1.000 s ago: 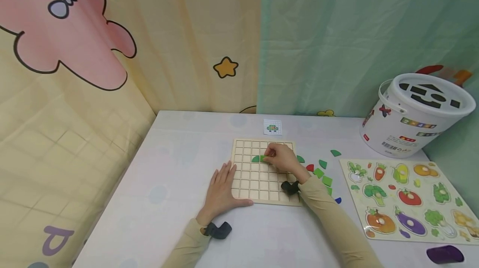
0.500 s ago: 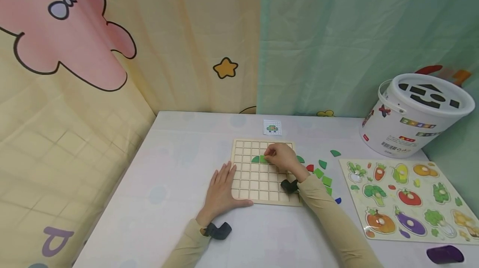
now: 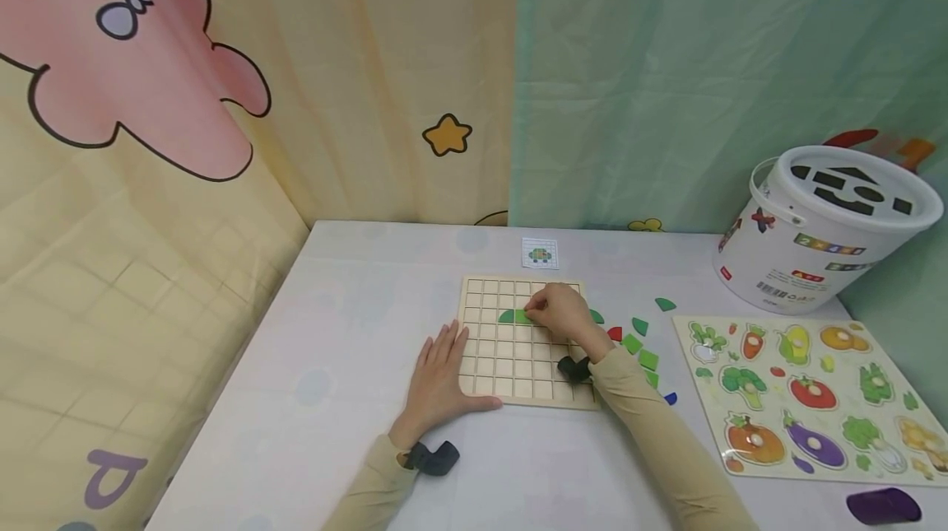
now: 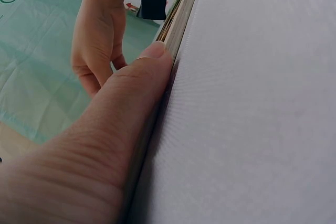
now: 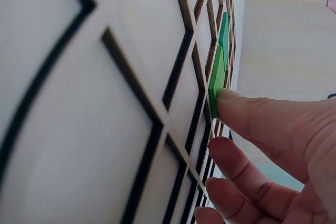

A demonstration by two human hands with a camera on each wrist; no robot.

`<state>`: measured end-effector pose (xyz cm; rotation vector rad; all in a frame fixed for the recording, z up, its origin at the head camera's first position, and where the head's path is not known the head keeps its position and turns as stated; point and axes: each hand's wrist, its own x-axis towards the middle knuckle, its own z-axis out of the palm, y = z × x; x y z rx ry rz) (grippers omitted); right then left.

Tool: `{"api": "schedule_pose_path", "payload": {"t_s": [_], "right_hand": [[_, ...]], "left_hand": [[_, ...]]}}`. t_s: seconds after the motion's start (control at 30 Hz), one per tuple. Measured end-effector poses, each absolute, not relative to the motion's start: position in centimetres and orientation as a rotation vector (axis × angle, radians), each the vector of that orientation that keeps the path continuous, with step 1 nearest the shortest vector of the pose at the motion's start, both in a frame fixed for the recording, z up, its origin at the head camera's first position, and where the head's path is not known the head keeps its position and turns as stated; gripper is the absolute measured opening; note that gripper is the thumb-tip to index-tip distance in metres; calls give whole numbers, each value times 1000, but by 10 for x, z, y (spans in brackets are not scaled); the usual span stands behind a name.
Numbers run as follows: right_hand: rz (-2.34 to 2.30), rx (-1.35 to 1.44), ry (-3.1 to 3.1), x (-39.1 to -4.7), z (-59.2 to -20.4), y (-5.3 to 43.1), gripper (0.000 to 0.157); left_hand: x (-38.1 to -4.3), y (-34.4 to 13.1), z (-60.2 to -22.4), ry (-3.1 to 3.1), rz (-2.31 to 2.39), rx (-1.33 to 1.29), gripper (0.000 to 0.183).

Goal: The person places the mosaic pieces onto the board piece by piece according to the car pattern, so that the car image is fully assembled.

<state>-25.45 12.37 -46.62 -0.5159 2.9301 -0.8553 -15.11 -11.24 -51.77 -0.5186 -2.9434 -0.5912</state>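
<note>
One green square (image 5: pixel 217 77), scarcely shifted, apparently still being placed, touches thumb of right grip (image 3: pixel 560 310), pinch indiscernible; left grip (image 3: pixel 439 380) spread.

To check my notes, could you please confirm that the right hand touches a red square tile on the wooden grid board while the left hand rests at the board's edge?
No: the square tile that the right hand touches on the wooden grid board is light green, not red, as the right wrist view shows; the left hand does rest at the board's edge.
</note>
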Motion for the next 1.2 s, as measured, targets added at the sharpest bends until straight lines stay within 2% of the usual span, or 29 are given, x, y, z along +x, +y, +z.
{"api": "schedule_pose_path", "payload": {"t_s": [0.17, 0.37, 0.53, 0.97, 1.2], "right_hand": [[-845, -567, 2894, -250, -463, 127, 10], [-868, -793, 2825, -243, -463, 140, 22], [-934, -897, 2824, -235, -465, 158, 20], [-923, -467, 2945, -231, -457, 214, 15], [-880, -362, 2920, -233, -459, 226, 21]], "left_hand": [[-151, -112, -518, -2938, -587, -521, 123], [-151, -112, -518, -2927, -565, -529, 123], [-152, -111, -517, -2935, -563, -527, 123], [-153, -114, -519, -2924, -576, -525, 123], [-152, -113, -518, -2932, -585, -522, 123]]}}
